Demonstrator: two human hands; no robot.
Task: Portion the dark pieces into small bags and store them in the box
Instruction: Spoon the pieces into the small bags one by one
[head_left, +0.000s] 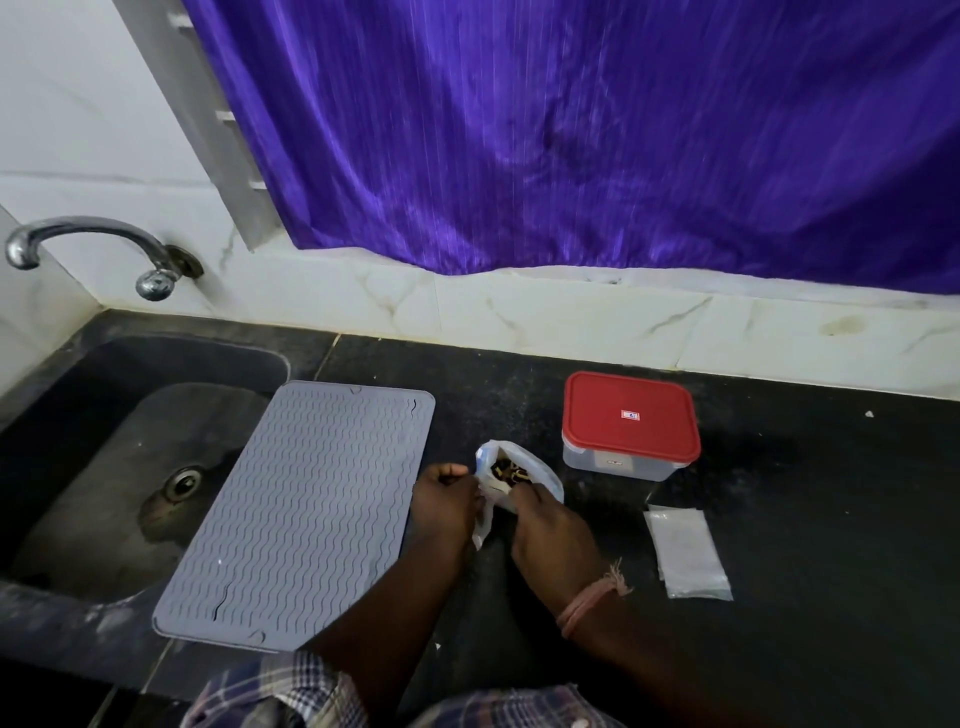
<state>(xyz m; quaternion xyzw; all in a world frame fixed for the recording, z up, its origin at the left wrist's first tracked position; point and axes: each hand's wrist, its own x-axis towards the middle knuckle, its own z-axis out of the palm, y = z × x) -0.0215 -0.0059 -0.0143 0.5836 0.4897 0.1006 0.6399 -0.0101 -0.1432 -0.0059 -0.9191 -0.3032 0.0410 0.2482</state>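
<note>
Both forearms reach forward, the left hand (445, 501) and right hand (548, 525) close together, fingers curled, pinching.

Open white bag (545, 475) of dark pieces (508, 472); box (623, 457) (red-lidded, shut) behind; small bags (688, 553) flat.

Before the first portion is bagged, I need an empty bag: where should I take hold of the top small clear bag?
Probably pinch the near short edge of the top small clear bag from the person's side: the stack lies flat, lengthwise toward the person, so an edge peels up easiest.
</note>
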